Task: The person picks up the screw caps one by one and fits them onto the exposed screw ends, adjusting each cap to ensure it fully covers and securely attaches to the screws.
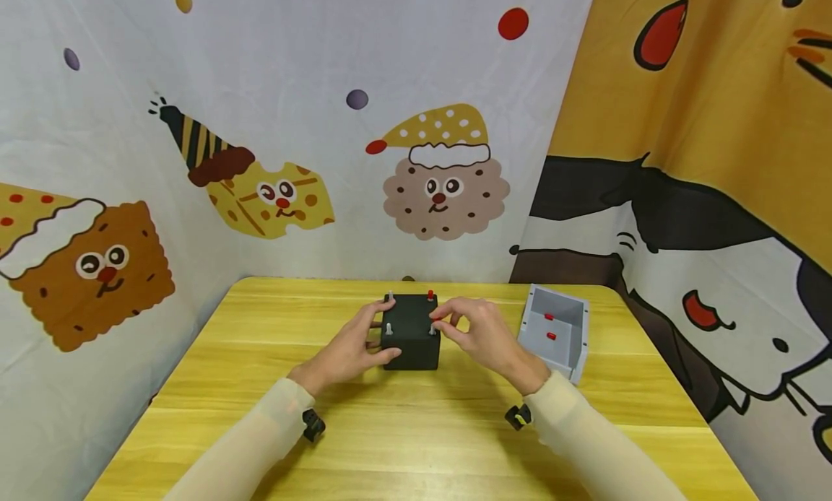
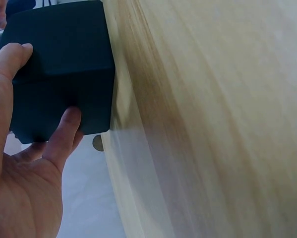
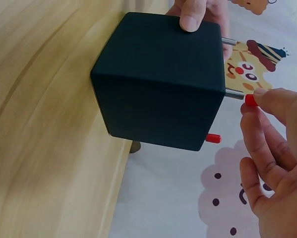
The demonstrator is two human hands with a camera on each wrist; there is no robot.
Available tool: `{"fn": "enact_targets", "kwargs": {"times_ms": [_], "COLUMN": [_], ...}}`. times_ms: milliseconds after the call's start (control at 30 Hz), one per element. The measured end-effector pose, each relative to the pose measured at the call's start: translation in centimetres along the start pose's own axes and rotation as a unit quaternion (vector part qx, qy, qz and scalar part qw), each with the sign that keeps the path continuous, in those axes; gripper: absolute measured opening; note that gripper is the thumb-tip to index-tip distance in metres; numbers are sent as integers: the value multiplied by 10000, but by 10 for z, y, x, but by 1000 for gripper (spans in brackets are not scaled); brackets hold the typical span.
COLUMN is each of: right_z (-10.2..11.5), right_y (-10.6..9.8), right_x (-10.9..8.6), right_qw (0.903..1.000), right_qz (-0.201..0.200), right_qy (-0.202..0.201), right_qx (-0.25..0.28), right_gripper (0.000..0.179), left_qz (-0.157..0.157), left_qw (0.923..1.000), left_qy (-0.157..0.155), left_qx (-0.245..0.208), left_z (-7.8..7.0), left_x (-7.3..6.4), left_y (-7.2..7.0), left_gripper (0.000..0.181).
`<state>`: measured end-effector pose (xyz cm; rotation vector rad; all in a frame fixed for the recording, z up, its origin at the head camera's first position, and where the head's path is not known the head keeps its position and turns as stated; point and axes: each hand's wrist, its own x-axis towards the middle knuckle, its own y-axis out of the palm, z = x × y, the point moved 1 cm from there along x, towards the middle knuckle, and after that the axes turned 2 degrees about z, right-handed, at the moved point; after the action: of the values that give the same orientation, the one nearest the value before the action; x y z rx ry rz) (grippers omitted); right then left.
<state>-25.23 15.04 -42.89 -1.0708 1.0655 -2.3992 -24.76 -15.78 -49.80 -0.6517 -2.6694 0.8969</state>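
Note:
A black box [image 1: 411,353] stands on the table, with metal pins rising from its top corners. My left hand [image 1: 347,346] grips its left side, the thumb on the front face. Between thumb and fingertips, my right hand [image 1: 481,331] pinches a small red cap [image 3: 251,100] at the tip of the near right pin [image 3: 234,93]; whether it sits over the pin I cannot tell. Another red cap [image 1: 430,294] covers the far right pin. The near left pin [image 1: 388,328] is bare, and left fingers partly hide the far left pin [image 1: 391,296].
Right of the box is a grey open bin [image 1: 586,324], holding one red cap [image 1: 549,317] and a second red cap [image 1: 551,336]. The wooden table [image 1: 403,443] ends at a printed curtain [image 1: 312,68] behind the box.

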Motion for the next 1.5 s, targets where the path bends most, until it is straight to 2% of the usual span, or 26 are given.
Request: {"fn": "enact_targets", "kwargs": {"times_ms": [233, 667, 1067, 1500], "right_z": [0, 0, -1, -4], "right_y": [0, 3, 6, 9], "right_x": [0, 1, 1, -2], "right_qw": [9998, 9997, 9987, 9984], "right_qz": [110, 167, 385, 473], "right_qy": [145, 134, 263, 310], "right_qx": [53, 70, 186, 59], "right_gripper": [22, 21, 17, 17], "left_qz": [23, 27, 1, 50], "left_qw": [10000, 10000, 10000, 10000], "left_qy": [-8, -46, -23, -70], "left_qx": [-25, 5, 10, 23], "left_z": [-1, -1, -1, 2], "left_x": [1, 1, -1, 1], "left_y": [-1, -1, 0, -1], "left_gripper": [98, 98, 98, 100]}}
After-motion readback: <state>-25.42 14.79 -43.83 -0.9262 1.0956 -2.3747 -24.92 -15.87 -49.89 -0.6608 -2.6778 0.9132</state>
